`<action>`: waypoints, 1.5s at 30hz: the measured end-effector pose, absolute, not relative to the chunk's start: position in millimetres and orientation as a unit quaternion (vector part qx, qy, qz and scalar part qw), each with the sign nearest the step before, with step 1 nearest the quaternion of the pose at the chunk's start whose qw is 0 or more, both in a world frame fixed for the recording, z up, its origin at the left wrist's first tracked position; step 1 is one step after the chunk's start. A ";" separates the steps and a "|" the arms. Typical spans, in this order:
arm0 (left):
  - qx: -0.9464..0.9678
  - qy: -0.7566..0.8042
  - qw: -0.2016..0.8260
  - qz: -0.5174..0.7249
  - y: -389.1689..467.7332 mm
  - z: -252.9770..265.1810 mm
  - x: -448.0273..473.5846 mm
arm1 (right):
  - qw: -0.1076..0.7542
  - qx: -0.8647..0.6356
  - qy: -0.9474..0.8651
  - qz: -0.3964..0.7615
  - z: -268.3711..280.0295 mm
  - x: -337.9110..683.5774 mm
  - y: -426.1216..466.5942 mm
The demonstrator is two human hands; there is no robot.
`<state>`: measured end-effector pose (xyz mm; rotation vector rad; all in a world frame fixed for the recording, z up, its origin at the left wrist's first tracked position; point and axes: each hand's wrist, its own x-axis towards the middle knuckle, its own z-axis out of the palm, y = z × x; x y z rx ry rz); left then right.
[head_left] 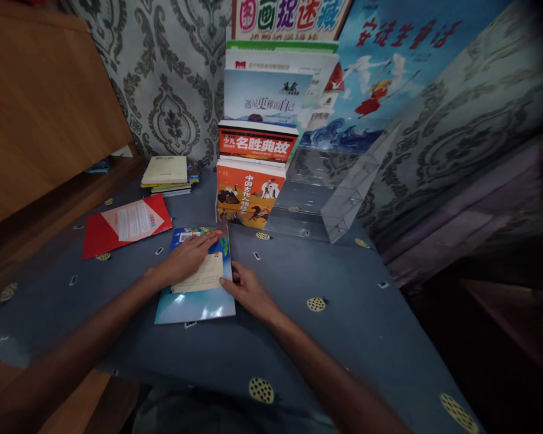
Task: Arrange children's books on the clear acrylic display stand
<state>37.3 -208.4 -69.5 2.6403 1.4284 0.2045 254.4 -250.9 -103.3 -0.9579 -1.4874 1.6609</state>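
A thin blue book (190, 307) lies on the table in front of me, with a barcode and a cream text panel on the side facing up. My left hand (187, 259) rests flat across its upper part, fingers stretched toward the top right corner and partly covering the panel. At the book's right edge is my right hand (251, 292), thumb on the cover and fingers curled at the side and partly hidden, gripping that edge.
A red book (127, 226) lies to the left, with a small stack of books (165, 170) behind it. A clear acrylic rack (344, 208) stands at the back, its left column filled with books such as an orange one (248, 193). A wooden cabinet (49, 90) borders the left.
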 end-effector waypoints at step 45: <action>0.881 0.445 -0.120 0.104 -351.7 -86.6 17.8 | 0.352 -0.376 -0.465 0.720 -86.3 254.7 -249.6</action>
